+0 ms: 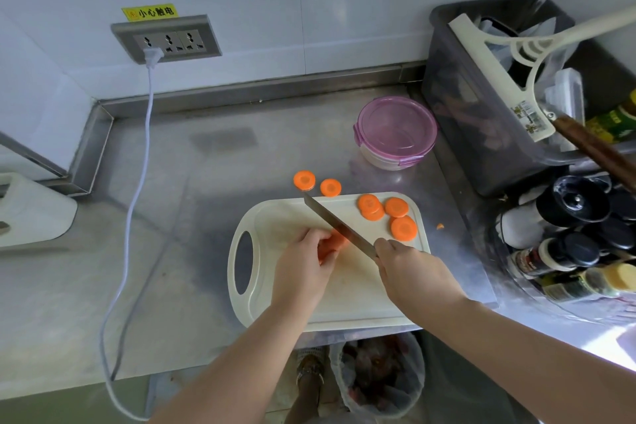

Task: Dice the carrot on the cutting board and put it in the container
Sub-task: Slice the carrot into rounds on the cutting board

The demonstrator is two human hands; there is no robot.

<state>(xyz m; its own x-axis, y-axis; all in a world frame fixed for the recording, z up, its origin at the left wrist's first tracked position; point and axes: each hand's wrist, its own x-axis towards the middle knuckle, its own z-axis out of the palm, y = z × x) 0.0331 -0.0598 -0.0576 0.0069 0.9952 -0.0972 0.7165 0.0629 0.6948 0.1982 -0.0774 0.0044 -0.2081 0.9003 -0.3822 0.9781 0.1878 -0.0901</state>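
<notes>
Left hand curls its fingers over the carrot at the centre of the cutting board. Right hand grips the knife, whose blade lies across the carrot's end. Cut slices lie at the board's 2 o'clock, and the lidded container stands beyond at 1 o'clock.

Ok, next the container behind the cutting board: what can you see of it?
The container is round, with a pale see-through body and a translucent purple lid with clip tabs, which is on. It stands upright on the steel counter, beyond the far right corner of the cutting board and apart from it, close beside a dark bin. Nothing lies on its lid.
</notes>
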